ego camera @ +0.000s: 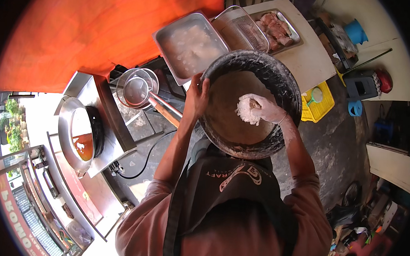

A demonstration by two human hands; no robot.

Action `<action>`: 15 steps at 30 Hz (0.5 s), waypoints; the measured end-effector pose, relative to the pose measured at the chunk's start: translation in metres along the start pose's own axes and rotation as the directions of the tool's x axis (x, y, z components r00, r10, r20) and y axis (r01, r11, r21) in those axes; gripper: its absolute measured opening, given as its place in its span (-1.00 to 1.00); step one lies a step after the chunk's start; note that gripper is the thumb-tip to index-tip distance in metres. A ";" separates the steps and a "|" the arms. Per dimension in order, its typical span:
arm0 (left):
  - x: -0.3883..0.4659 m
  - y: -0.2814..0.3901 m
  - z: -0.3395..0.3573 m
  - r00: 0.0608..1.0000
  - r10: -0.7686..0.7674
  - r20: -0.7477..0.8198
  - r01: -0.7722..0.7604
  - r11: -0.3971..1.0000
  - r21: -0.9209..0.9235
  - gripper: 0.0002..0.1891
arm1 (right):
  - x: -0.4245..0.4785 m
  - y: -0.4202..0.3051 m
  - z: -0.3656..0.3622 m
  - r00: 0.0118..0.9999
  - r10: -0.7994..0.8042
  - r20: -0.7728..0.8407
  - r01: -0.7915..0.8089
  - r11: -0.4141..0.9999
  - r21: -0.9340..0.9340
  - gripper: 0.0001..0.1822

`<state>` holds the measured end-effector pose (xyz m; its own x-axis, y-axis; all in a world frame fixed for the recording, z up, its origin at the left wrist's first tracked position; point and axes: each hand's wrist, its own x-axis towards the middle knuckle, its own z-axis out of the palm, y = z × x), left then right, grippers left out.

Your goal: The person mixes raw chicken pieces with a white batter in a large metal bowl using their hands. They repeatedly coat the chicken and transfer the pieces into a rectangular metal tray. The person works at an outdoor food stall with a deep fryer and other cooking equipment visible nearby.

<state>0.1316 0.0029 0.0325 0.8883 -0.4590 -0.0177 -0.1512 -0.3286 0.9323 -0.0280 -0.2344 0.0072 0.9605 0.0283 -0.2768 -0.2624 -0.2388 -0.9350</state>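
A large black basin (221,142), its wall smeared with flour, is in front of my apron. My left hand (196,96) grips its left rim, thumb over the edge and most fingers hidden outside. Within the basin is a smooth grey-brown surface (223,111); whether it is liquid or flour I cannot tell. My right hand (260,108), white with flour, holds a flour-coated piece of food (248,112) over that surface. The piece has a rough, flaky coating, and its underside is hidden.
Beyond the basin are a steel pan of cloudy liquid (191,45), a wire-mesh basket (243,28) and a tray of raw meat (276,30) on a table (314,60). Leftward, strainers (136,89) lie near a wok of oil (82,146). A yellow crate (321,107) stands right.
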 end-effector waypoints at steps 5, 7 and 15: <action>-0.001 0.005 -0.001 0.999 -0.039 0.020 0.039 0.999 -0.030 -0.57 | -0.005 -0.024 -0.005 0.997 0.022 0.079 -0.027 0.997 0.069 -0.55; -0.001 0.006 0.000 1.000 -0.030 0.005 0.030 0.999 -0.022 -0.58 | -0.002 -0.022 -0.015 0.998 0.032 -0.047 -0.040 0.982 -0.186 -0.60; -0.002 0.000 -0.002 0.999 -0.037 0.008 0.038 0.997 -0.065 -0.57 | -0.022 -0.067 -0.021 0.821 -0.314 -0.476 -0.242 0.564 -0.789 -0.70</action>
<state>0.1306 0.0050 0.0335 0.8896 -0.4534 -0.0554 -0.0893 -0.2917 0.9523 -0.0297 -0.2395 0.0808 0.9153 -0.3641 0.1721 -0.3074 -0.9077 -0.2855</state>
